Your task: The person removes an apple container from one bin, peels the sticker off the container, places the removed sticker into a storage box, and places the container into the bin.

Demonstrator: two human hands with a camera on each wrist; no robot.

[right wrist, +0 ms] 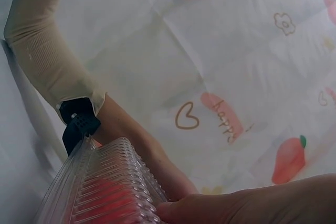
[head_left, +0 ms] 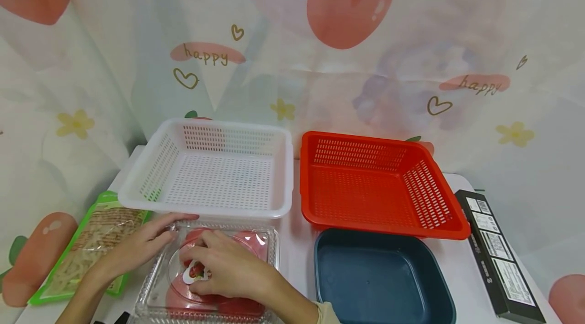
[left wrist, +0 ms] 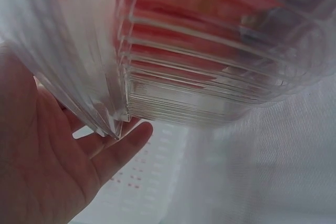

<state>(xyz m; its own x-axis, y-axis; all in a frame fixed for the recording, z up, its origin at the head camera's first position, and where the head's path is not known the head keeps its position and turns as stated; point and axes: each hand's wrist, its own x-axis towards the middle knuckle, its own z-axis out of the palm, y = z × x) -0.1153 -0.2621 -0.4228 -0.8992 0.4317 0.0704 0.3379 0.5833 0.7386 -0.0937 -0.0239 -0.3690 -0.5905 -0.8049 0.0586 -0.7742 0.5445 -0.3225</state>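
Observation:
A clear plastic clamshell box [head_left: 153,291] with large red, round contents sits at the near left of the table. On its lid is a small white sticker with a red and green picture [head_left: 196,270]. My right hand [head_left: 230,265] lies over the lid, thumb and fingers bent around the sticker; I cannot tell if they pinch it. My left hand [head_left: 139,245] is at the box's back left corner, fingers stretched along the rim. In the left wrist view, the left fingers [left wrist: 123,150] rest against the ridged edge [left wrist: 126,114]. The right wrist view shows the box's ribbed side [right wrist: 110,182].
Behind the box stands a white perforated basket [head_left: 205,212], with a red basket [head_left: 384,230] to its right. A dark blue tub [head_left: 320,263] is in front of the red one. A green-edged food packet [head_left: 87,243] lies at left, a long black box [head_left: 498,258] at right.

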